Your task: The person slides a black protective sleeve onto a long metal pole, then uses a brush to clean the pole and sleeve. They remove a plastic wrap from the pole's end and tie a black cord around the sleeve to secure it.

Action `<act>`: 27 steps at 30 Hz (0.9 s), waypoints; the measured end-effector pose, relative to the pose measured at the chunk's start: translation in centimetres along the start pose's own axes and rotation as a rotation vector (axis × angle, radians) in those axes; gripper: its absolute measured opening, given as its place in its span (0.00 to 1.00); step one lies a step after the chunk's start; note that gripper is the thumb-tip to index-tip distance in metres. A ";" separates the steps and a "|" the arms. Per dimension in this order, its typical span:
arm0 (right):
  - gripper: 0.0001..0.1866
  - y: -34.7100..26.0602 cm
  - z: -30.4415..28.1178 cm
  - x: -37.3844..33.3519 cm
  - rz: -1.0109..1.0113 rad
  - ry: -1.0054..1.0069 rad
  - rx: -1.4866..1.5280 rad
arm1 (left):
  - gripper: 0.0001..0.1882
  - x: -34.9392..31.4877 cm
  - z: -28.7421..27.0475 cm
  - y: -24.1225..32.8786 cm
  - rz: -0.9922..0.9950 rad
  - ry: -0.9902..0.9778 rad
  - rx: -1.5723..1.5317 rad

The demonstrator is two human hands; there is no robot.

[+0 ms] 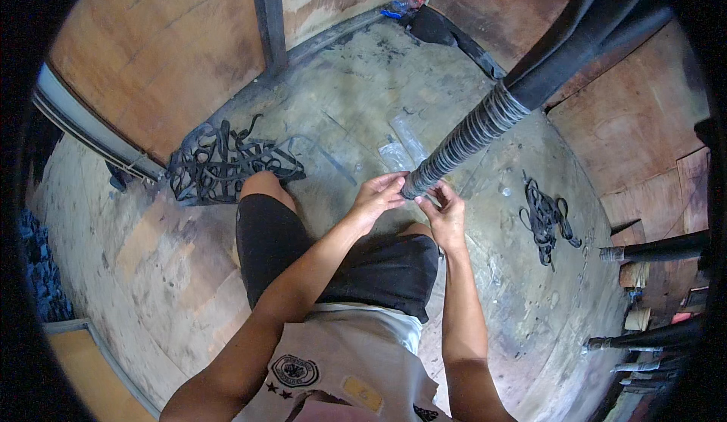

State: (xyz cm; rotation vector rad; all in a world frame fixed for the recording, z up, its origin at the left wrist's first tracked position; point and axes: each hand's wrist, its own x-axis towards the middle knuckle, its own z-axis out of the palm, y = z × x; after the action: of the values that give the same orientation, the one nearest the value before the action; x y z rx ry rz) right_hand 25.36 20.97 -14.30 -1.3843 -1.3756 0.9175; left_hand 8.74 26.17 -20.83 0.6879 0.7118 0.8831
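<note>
A long black bundle, perhaps of rubber sheet, slants down from the upper right. Its lower part (473, 130) is tightly wound with many turns of thin pale cord or wire, and the end comes down between my knees. My left hand (379, 200) pinches that end from the left, fingertips against the wrapping. From the right, my right hand (445, 214) closes on the same end with thumb and fingers. Whether a loose cord end lies between the fingertips is too small to make out.
A tangled heap of black strips (223, 165) lies on the floor at left, and a smaller tangle (545, 218) at right. Clear plastic pieces (404, 146) lie beyond my hands. Several similar black bundles (659, 248) jut in at the right edge. Wooden panels (166, 51) enclose the floor.
</note>
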 end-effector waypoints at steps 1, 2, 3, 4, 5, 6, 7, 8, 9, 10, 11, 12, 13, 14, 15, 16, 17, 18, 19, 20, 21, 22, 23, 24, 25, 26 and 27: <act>0.22 0.0 0.1 0.1 0.027 -0.002 -0.011 | 0.20 0.2 -0.1 0.3 -0.003 -0.004 0.028; 0.22 0.0 0.3 0.1 0.027 -0.007 -0.023 | 0.19 0.4 -0.2 0.6 -0.015 -0.002 0.001; 0.23 0.0 0.5 0.2 -0.004 -0.013 -0.022 | 0.19 0.6 -0.4 0.9 -0.012 0.003 -0.004; 0.23 0.0 0.7 0.1 0.009 -0.013 -0.006 | 0.19 0.7 -0.6 1.0 -0.006 0.004 -0.009; 0.24 0.0 0.9 0.2 0.042 0.001 -0.029 | 0.19 0.7 -0.8 1.1 -0.001 0.005 -0.014; 0.24 0.0 1.1 0.1 0.041 0.013 -0.037 | 0.19 0.8 -1.0 1.1 -0.022 0.014 -0.025; 0.24 0.0 1.4 0.1 0.031 0.026 -0.042 | 0.18 0.8 -1.2 1.1 -0.013 -0.006 -0.063; 0.23 0.0 1.6 0.0 0.048 0.040 -0.006 | 0.18 0.7 -1.4 1.0 -0.012 -0.012 -0.096; 0.22 0.0 1.9 0.0 0.054 0.054 0.032 | 0.18 0.7 -1.6 0.9 -0.011 -0.017 -0.129; 0.22 0.0 2.1 -0.1 0.059 0.073 0.068 | 0.17 0.7 -1.7 0.9 -0.014 -0.020 -0.145; 0.23 0.1 2.3 -0.1 0.072 0.077 0.091 | 0.16 0.7 -1.9 0.8 -0.016 -0.023 -0.164; 0.23 0.1 2.5 -0.2 0.083 0.084 0.111 | 0.16 0.7 -2.0 0.7 -0.019 -0.028 -0.182; 0.24 0.2 2.6 -0.2 0.056 0.085 0.145 | 0.16 0.7 -2.1 0.7 -0.023 -0.015 -0.188; 0.25 0.3 2.7 -0.2 0.079 0.086 0.143 | 0.15 0.7 -2.2 0.6 -0.030 -0.006 -0.192; 0.26 0.4 2.7 -0.3 0.064 0.081 0.155 | 0.15 0.7 -2.2 0.6 -0.043 0.030 -0.187; 0.27 0.5 2.7 -0.3 0.011 0.069 0.176 | 0.14 0.7 -2.3 0.5 -0.030 0.006 -0.188; 0.27 0.6 2.6 -0.4 0.048 0.075 0.174 | 0.14 0.7 -2.2 0.4 -0.024 0.009 -0.179; 0.26 0.8 2.5 -0.4 0.048 0.073 0.180 | 0.13 0.7 -2.2 0.3 -0.010 -0.014 -0.173; 0.26 0.9 2.3 -0.5 0.035 0.078 0.177 | 0.13 0.6 -2.1 0.1 -0.017 0.009 -0.167; 0.25 1.0 2.1 -0.6 0.055 0.051 0.226 | 0.12 0.6 -2.1 -0.1 -0.014 0.003 -0.164; 0.23 1.1 1.8 -0.7 0.064 0.034 0.265 | 0.12 0.5 -2.1 -0.2 -0.013 -0.005 -0.160; 0.22 1.2 1.4 -0.8 0.096 0.018 0.297 | 0.11 0.4 -2.1 -0.4 -0.002 -0.011 -0.160; 0.20 1.2 1.1 -0.8 0.114 0.007 0.329 | 0.11 0.3 -2.1 -0.6 0.008 -0.018 -0.159; 0.19 1.3 0.8 -0.8 0.156 -0.006 0.352 | 0.11 0.2 -2.1 -0.8 0.008 -0.018 -0.151; 0.18 1.3 0.5 -0.8 0.218 0.006 0.371 | 0.11 0.1 -2.1 -1.0 0.027 -0.021 -0.150; 0.15 1.4 0.3 -0.8 0.206 -0.011 0.374 | 0.11 -0.1 -2.0 -1.1 0.036 -0.016 -0.141; 0.13 1.4 0.2 -0.8 0.212 -0.006 0.372 | 0.11 -0.3 -2.0 -1.3 0.046 -0.011 -0.132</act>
State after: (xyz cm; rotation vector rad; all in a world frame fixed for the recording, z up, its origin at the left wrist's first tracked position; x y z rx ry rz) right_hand 25.48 20.30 -15.77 -1.2517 -1.0093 1.2469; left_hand 7.61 25.76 -22.88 0.5923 0.6242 0.9592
